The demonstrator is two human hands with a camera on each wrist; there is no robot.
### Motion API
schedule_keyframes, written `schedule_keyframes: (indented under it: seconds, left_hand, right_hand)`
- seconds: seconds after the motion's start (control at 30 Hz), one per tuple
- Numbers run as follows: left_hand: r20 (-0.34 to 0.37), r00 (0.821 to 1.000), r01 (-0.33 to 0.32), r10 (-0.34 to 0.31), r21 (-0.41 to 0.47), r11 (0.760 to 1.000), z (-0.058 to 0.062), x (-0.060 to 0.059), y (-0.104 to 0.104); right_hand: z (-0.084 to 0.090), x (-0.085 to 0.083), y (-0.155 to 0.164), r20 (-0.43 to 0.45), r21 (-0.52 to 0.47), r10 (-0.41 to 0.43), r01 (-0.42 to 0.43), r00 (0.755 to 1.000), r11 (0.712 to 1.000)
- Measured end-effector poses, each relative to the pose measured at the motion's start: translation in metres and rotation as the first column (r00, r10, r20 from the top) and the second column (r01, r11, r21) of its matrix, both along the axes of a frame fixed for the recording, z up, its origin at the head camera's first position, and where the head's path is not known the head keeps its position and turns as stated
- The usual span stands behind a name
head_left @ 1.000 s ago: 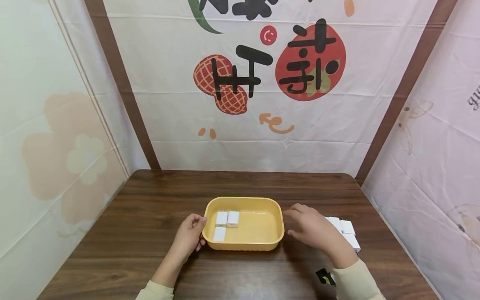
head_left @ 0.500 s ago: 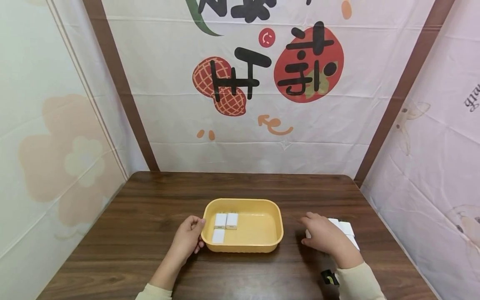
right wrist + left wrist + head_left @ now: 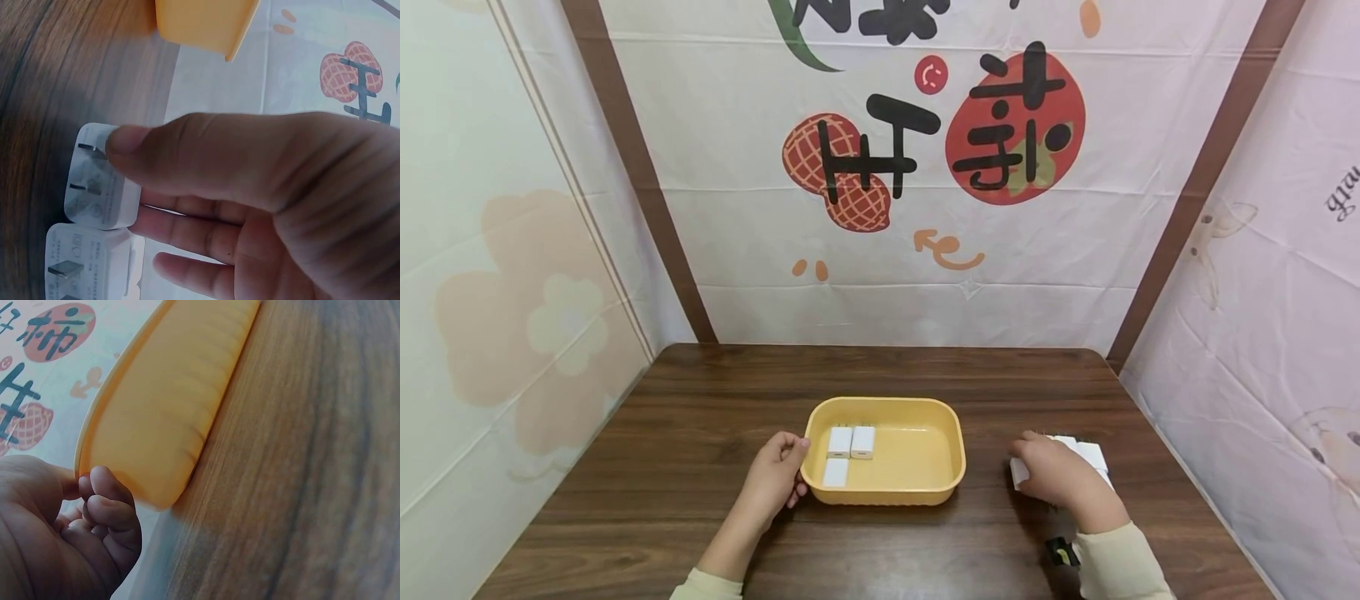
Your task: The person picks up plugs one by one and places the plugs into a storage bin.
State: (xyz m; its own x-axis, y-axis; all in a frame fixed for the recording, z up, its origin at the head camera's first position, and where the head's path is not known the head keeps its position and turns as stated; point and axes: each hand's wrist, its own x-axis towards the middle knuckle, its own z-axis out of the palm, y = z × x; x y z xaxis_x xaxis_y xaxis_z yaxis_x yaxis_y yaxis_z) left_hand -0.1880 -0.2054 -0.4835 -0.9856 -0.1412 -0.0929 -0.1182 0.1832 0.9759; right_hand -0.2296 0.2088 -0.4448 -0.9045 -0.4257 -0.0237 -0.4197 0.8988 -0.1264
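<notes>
A yellow tray [image 3: 951, 450] sits mid-table with three white plug chargers [image 3: 847, 442] at its left end. My left hand [image 3: 793, 475] holds the tray's left rim, thumb on top, fingers curled against the outer wall [image 3: 169, 406]. My right hand [image 3: 1026, 471] is lowered onto a cluster of white chargers [image 3: 1092, 455] to the right of the tray. In the right wrist view its thumb and fingers [image 3: 125, 147] pinch one white charger [image 3: 94, 194], prongs facing out. Another charger [image 3: 87, 262] lies just beside it.
The dark wooden table [image 3: 700, 417] is enclosed by printed fabric walls [image 3: 925, 250] at the back and both sides. A small black device [image 3: 1060, 552] sits at my right wrist. Bare wood stretches behind and left of the tray.
My right hand moved right, away from the tray, came down on the charger cluster and closed its fingers round one. The left hand stayed on the tray rim.
</notes>
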Motion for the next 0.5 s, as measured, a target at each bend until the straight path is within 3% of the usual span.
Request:
schedule_keyframes:
  seconds: [0.5]
  left_hand:
    - [-0.001,1.000,-0.002,0.002,0.001,1.000,0.0002,0.0010,0.0002]
  right_hand:
    - [-0.0020,-0.0008,0.0001,0.020,0.018,-0.036,0.036,0.999,0.999]
